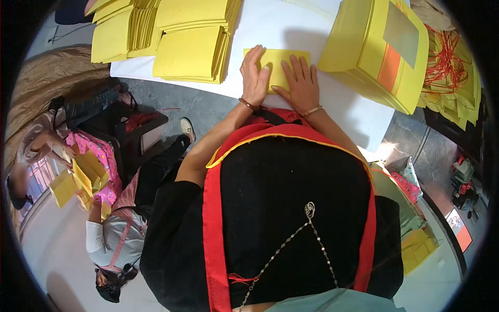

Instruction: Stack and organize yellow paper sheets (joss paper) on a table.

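Observation:
A flat yellow paper piece [283, 56], perhaps a folded sheet or paper bag, lies on the white table in front of me. My left hand [254, 79] rests on its left side, turned partly on edge, with the thumb apart from the fingers. My right hand [300, 87] lies flat over the right part, palm down and fingers spread. Neither hand grips anything. The paper under my palms is hidden.
Left on the table [249, 26] are stacked yellow pieces [189, 52]. A tall yellow stack [358, 41] with an orange-and-grey patch stands right, beside yellow pieces with red cords [444, 62]. Another person [117, 234] sits lower left; someone nearby also handles yellow pieces [86, 174].

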`<state>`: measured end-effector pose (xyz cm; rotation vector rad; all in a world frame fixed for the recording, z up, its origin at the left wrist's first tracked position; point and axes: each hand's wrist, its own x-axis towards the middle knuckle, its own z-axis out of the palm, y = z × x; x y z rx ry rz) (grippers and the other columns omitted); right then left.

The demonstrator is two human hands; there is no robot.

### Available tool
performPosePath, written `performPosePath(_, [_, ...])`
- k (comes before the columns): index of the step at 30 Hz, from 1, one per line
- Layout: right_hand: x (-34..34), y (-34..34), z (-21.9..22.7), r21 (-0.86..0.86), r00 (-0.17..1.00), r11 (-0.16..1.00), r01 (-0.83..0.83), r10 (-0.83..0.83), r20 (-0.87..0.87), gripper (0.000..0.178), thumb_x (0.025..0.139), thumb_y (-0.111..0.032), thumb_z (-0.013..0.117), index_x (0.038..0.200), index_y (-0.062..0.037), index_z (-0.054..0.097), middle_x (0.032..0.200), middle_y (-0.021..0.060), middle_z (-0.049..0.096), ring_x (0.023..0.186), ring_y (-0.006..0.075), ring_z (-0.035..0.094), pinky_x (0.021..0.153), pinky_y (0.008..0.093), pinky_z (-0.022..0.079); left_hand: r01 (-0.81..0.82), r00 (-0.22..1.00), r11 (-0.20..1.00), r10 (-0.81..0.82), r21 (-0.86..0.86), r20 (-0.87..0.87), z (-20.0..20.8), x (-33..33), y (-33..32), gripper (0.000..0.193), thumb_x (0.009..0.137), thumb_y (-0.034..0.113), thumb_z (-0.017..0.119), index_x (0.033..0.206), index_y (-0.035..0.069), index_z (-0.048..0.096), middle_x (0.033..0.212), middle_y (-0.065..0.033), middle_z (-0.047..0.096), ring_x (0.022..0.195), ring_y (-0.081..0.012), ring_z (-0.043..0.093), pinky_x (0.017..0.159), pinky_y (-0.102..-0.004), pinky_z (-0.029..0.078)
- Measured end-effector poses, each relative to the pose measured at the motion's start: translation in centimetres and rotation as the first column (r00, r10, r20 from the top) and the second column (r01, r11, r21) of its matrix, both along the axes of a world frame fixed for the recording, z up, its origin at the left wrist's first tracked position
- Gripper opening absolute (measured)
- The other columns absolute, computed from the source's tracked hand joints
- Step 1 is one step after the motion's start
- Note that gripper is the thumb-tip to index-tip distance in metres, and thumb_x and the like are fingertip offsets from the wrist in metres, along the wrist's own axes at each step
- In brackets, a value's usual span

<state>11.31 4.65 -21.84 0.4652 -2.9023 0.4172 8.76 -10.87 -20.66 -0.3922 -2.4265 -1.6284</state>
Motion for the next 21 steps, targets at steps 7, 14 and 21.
performPosePath(7, [-0.2,0.4,-1.7,0.103,0.999,0.994,-0.021,0.025,-0.038,0.060,0.080,-0.044,0.052,0.130,-0.0116,0.041,0.136,0.0120,0.034,0.126,0.0331,0.029,0.100,0.0551,0.020,0.211,0.971,0.970,-0.222,-0.122,-0.088,-0.2,-0.7,3.5,0.054,0.073,0.024,0.055,0.122,0.005,0.042,0.130,-0.0239,0.035,0.120,-0.0410,0.032,0.100,-0.0494,0.023])
performPosePath(14, [0.0,0.0,-0.9,0.035,0.999,0.999,-0.042,0.042,-0.006,0.060,0.080,-0.043,0.052,0.130,-0.0115,0.040,0.137,0.0126,0.032,0.127,0.0346,0.027,0.101,0.0545,0.021,0.115,0.993,0.993,-0.116,-0.019,-0.032,-0.3,0.0,1.7,0.046,0.077,0.016,0.055,0.120,0.004,0.044,0.128,-0.0223,0.038,0.118,-0.0382,0.034,0.098,-0.0436,0.027])
performPosePath(21, [0.1,0.2,-0.4,-0.005,0.999,0.999,-0.038,0.038,-0.023,0.058,0.085,-0.044,0.047,0.131,-0.0110,0.039,0.139,0.0178,0.028,0.127,0.0417,0.023,0.100,0.0549,0.022,0.290,0.905,0.685,-0.424,-0.669,-0.042,2.6,2.3,-3.0,0.057,0.066,0.003,0.056,0.121,-0.001,0.045,0.124,-0.0259,0.040,0.117,-0.0396,0.039,0.095,-0.0460,0.034])
